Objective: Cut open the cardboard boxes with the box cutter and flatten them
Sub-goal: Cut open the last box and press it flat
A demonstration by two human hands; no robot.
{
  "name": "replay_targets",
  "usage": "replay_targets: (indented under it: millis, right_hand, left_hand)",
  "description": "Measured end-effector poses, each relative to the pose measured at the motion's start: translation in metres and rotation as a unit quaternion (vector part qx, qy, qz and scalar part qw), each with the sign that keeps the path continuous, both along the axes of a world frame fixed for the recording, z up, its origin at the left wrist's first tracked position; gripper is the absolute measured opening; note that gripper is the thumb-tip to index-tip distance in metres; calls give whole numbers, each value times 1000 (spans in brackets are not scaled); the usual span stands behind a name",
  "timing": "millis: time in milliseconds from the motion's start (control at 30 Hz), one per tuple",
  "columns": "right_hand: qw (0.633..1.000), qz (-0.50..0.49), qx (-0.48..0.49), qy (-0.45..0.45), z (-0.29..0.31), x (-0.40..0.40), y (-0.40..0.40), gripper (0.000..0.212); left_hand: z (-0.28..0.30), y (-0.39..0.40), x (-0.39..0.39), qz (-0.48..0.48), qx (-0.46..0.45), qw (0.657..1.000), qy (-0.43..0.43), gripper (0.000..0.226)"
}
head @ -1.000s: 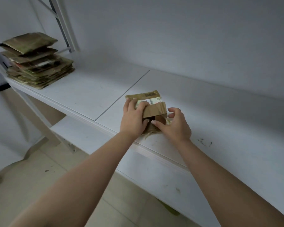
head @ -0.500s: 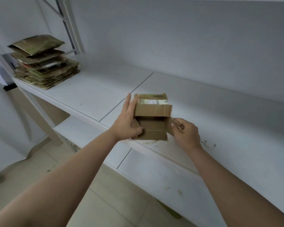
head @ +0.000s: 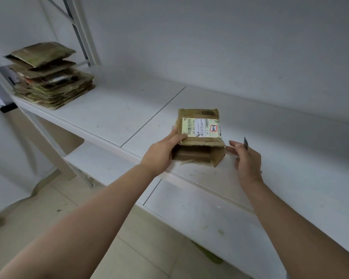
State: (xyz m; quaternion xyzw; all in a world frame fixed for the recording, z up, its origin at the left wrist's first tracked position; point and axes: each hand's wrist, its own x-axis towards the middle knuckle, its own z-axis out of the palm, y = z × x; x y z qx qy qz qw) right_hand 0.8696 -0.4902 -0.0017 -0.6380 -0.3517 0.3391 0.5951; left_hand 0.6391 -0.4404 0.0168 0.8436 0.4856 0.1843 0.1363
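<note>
A small brown cardboard box [head: 199, 135] with a white shipping label on top lies near the front edge of the white shelf [head: 113, 111]. Its near end gapes open with flaps spread. My left hand [head: 165, 150] grips the box's left side, thumb on the top by the label. My right hand [head: 246, 160] hovers just right of the box, apart from it, fingers loosely curled. The thin dark blade of the box cutter [head: 245, 142] sticks up from that hand; its handle is hidden in the palm.
A stack of flattened cardboard boxes [head: 50, 75] sits at the shelf's far left end by a metal upright [head: 79, 31]. A wall stands close behind the shelf. A lower shelf board [head: 101, 160] and tiled floor lie below.
The box has turned label side up and its near end has opened. My right hand has drawn back from the box to the right, and the cutter blade now shows.
</note>
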Motion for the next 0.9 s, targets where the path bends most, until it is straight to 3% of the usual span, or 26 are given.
replay_targets:
  millis: [100,233,300,367,433,567,667,800,900]
  right_hand:
    - [999,30,7,14,5,-1,2,24]
    - [998,16,-40,37,7,0,9,33]
    - [997,36,-68,29,6,6,11,36]
    - [995,53,-80,-4,6,11,12,40]
    - [997,31,-70,-13,6,16,17,39]
    - [999,5,-44,-2,12,19,27,35]
    - [998,50,-34,-2,18,12,32,44]
    - [998,51,-37,12,17,0,42,56]
    - [999,-2,-34,21,13,0,52,57]
  left_hand:
    - [4,1,11,2,0,994,108,82]
    - [9,4,13,-10,-2,991,131,79]
    - [6,14,3,-29,-17,995,89,72]
    - [6,25,-12,-53,-62,997,-6,64]
    - [12,30,-25,-73,-136,983,-96,60]
    - [32,27,-30,-67,-271,947,-161,52]
    - [42,22,-15,15,-216,958,-187,30]
    - [48,25,14,139,-95,982,-83,60]
    - [43,27,29,99,-104,989,-21,69]
